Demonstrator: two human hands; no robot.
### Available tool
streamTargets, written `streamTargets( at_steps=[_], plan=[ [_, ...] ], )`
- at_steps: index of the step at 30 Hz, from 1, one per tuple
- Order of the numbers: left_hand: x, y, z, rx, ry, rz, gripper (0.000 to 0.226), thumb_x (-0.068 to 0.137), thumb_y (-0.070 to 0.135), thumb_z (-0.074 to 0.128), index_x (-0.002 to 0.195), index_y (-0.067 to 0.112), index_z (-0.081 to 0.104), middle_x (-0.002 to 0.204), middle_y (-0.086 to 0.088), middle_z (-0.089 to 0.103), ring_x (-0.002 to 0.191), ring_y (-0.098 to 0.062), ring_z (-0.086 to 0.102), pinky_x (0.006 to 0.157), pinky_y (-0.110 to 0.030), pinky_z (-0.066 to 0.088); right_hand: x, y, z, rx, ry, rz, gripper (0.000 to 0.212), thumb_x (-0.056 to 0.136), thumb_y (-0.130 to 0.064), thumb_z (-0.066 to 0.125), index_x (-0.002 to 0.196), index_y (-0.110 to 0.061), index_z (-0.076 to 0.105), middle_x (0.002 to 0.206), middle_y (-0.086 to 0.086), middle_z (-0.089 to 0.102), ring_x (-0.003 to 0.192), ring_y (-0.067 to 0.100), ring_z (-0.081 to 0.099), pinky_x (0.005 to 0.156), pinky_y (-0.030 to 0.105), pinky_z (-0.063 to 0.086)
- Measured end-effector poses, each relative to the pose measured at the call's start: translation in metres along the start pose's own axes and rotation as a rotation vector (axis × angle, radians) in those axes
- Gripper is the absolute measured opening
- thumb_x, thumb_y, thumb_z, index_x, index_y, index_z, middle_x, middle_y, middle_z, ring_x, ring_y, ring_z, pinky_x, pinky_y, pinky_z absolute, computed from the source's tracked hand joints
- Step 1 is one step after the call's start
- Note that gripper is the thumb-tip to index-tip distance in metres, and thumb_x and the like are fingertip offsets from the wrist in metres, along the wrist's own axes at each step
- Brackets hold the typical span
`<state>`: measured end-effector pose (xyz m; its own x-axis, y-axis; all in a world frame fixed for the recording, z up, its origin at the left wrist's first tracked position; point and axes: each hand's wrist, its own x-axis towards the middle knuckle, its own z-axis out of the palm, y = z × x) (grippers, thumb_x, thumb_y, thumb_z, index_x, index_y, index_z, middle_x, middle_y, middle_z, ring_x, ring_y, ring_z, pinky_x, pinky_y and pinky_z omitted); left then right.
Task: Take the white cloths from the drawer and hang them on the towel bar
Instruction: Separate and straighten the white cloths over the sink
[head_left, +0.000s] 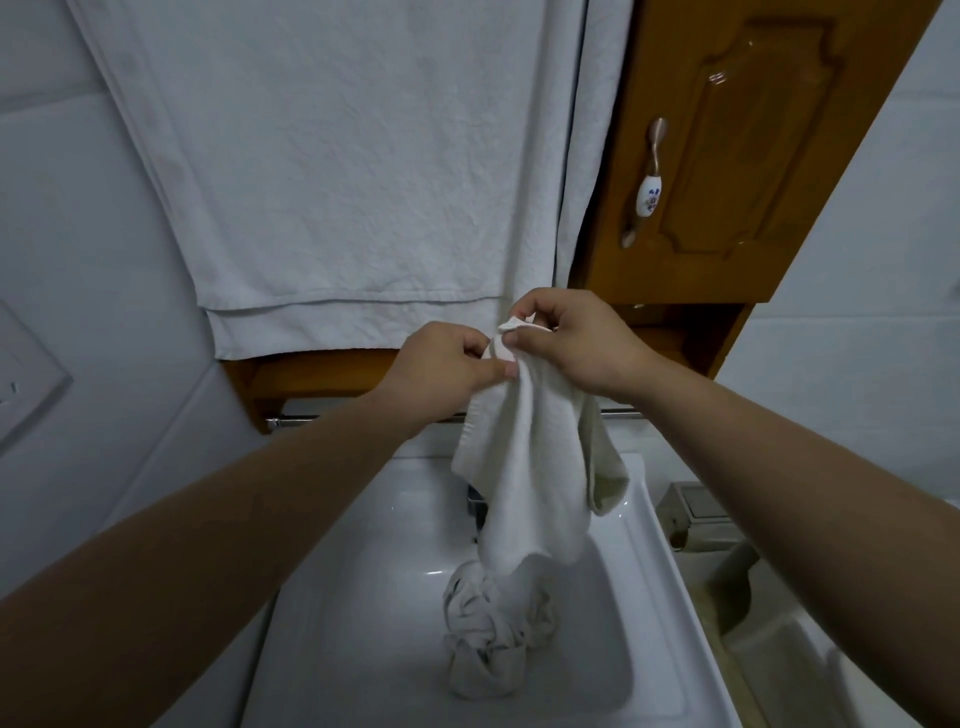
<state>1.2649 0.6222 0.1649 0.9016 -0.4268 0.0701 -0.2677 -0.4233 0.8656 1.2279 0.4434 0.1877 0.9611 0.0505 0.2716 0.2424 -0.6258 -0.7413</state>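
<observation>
I have the top edge of a small white cloth (524, 467) bunched between both hands: my left hand (447, 364) pinches it with thumb and fingertips, and my right hand (576, 345) pinches the same edge just beside it, a little fold of hem poking up between my fingers. The rest of the cloth hangs loose below my hands, one corner flopping off to the right, and its lower end drops over the white sink (660, 535).

In the sink basin, near me, lies a crumpled heap of more cloths (493, 644), knotted up and greyish in the folds; the hanging cloth hides the top of it, so I cannot tell whether the two touch.

Just beyond my hands a thin metal towel bar (293, 417) runs left to right under a wooden shelf (311, 371); my wrists and the cloth cover its middle. Farther up, a big white towel (332, 182) hangs flat against the wall, and a wooden cabinet door (743, 145) with a porcelain handle (648, 195) stands to the right. The drawer is not in view.

I judge I am finding the edge and opening this cloth out before hanging it. Next I would need to draw my hands apart along the hem so it spreads, then carry it forward over the bar and let it drape evenly.
</observation>
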Motion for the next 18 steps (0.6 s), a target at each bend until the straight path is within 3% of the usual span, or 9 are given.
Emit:
streamTargets(
  at_steps=[3,7,12,18],
  plan=[
    [-0.002,-0.005,-0.003,0.000,-0.019,-0.035,0.024,0.074,0.029,0.082,0.076,0.008,0.070,0.056,0.011,0.054,0.052,-0.005,0.045,0.055,-0.025,0.036,0.001,-0.004,-0.008,0.036,-0.028,-0.006,0.007,0.088,-0.023,0.074,0.092,-0.018,0.072,0.077,-0.002,0.064,0.070,0.006,0.054,0.066,0.025,0.043],
    [-0.006,-0.012,-0.002,-0.046,0.010,-0.051,0.016,0.076,0.028,0.082,0.089,0.022,0.075,0.077,0.010,0.073,0.067,0.000,0.064,0.059,-0.017,0.044,0.001,-0.007,-0.018,0.121,-0.088,-0.025,0.009,0.088,-0.019,0.074,0.095,-0.013,0.073,0.093,0.018,0.069,0.080,0.012,0.060,0.073,0.025,0.046],
    [-0.014,-0.020,0.011,-0.052,0.049,-0.001,0.012,0.078,0.024,0.081,0.085,0.019,0.074,0.082,0.003,0.074,0.081,-0.015,0.070,0.081,-0.036,0.058,-0.001,-0.002,-0.025,0.254,-0.127,-0.016,0.007,0.089,-0.013,0.072,0.095,-0.011,0.073,0.087,0.000,0.071,0.084,0.010,0.065,0.075,0.021,0.050],
    [-0.025,-0.027,0.028,-0.041,0.346,0.023,0.026,0.082,0.018,0.075,0.070,0.019,0.053,0.074,-0.003,0.062,0.067,-0.019,0.056,0.064,-0.032,0.050,-0.005,0.003,-0.025,0.372,-0.114,0.043,0.011,0.087,-0.017,0.071,0.096,-0.010,0.073,0.094,0.005,0.070,0.089,0.016,0.067,0.081,0.029,0.053]
  ],
)
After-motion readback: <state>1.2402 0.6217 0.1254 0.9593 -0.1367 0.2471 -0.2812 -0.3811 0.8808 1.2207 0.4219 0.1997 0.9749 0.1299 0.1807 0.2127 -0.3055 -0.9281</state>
